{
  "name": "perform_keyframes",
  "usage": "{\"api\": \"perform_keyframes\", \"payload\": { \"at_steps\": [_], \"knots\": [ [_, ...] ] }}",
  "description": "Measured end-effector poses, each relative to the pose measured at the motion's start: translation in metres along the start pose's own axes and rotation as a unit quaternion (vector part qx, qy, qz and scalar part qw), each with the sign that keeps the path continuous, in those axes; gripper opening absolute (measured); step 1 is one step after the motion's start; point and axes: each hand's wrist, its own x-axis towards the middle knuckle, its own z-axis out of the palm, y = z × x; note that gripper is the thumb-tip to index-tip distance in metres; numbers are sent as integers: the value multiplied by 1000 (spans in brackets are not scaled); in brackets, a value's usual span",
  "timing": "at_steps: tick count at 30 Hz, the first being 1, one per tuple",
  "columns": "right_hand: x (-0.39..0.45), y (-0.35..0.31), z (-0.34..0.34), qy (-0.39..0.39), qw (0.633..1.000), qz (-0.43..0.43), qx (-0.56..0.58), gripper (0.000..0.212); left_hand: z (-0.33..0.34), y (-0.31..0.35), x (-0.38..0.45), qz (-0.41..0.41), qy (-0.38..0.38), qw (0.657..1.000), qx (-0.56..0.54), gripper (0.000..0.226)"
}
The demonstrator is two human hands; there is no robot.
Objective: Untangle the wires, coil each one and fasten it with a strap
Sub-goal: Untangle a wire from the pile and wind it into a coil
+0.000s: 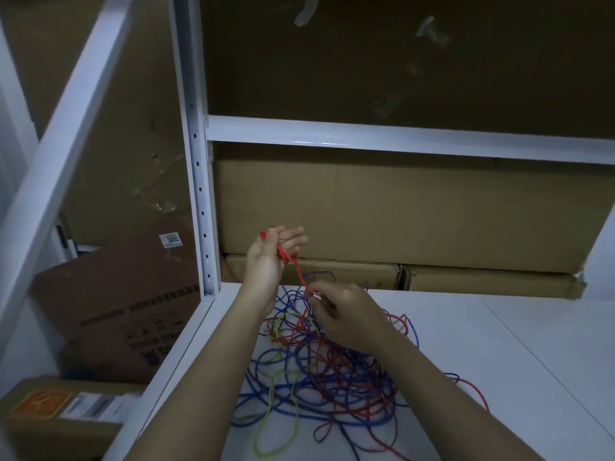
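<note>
While the left hand (273, 251) is raised above the worktop (499, 344) with a few turns of the red wire (301, 272) looped across its palm, thumb laid over the loops and fingers nearly straight, the right hand (342, 314) pinches the same wire lower down, its grip closed on the strand between thumb and fingertips. The rest of that wire runs down into the tangle (319, 371) of red, blue and yellow-green wires lying on the worktop below both hands.

These wires look thin, light and limp; they probably hold little shape of their own, so loops would likely spring open or slide off the palm unless the thumb pins them. The coating looks smooth, perhaps slippery. The sensible hold seems to be close to the coil, feeding short lengths, since a hard pull from far off could tighten knots in the heap. No strap is visible here.
</note>
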Motion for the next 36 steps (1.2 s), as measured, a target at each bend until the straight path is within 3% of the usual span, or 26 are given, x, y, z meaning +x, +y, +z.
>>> {"api": "perform_keyframes", "payload": {
  "at_steps": [3, 6, 8, 9, 10, 13, 15, 17, 20, 24, 29, 32, 36],
  "knots": [
    [-2, 2, -3, 22, 994, 47, 100, 15, -3, -14, -2, 70, -57, 969, 229, 21],
    [-2, 5, -9, 48, 968, 130, 210, 17, -12, -25, -4, 93, -149, 872, 457, 19],
    [-2, 9, -15, 38, 960, 156, 227, 19, -14, -32, -5, 91, -184, 837, 507, 24],
    [-3, 12, -17, 28, 964, 155, 212, 18, -12, -35, -6, 94, -182, 840, 502, 25],
    [-4, 14, -18, 15, 969, 150, 197, 17, -8, -36, -7, 88, -160, 864, 469, 25],
    [-13, 21, -16, -38, 968, 163, 187, 19, 4, -28, 0, 20, -25, 971, 235, 26],
    [-20, 27, -13, -34, 955, 202, 216, 29, 3, -17, 7, -18, 3, 994, 109, 27],
    [-20, 38, -15, -3, 943, 250, 218, 28, 3, -8, 9, -42, -26, 998, 32, 29],
    [-12, 46, -18, -20, 935, 287, 209, 16, 8, -3, 6, -53, -56, 997, 24, 30],
    [11, 35, -15, 6, 883, 286, 372, 17, 12, -1, 4, -52, -62, 995, 49, 29],
    [37, 29, -10, 163, 931, 233, 229, 26, 14, 5, -2, -72, -103, 992, -13, 30],
    [39, 27, 2, 46, 967, 223, 118, 31, 19, 6, -1, -59, -80, 993, -60, 29],
    [23, 22, 23, -83, 984, 147, 65, 31, 12, -1, 9, 0, 31, 998, -57, 24]
  ]
}}
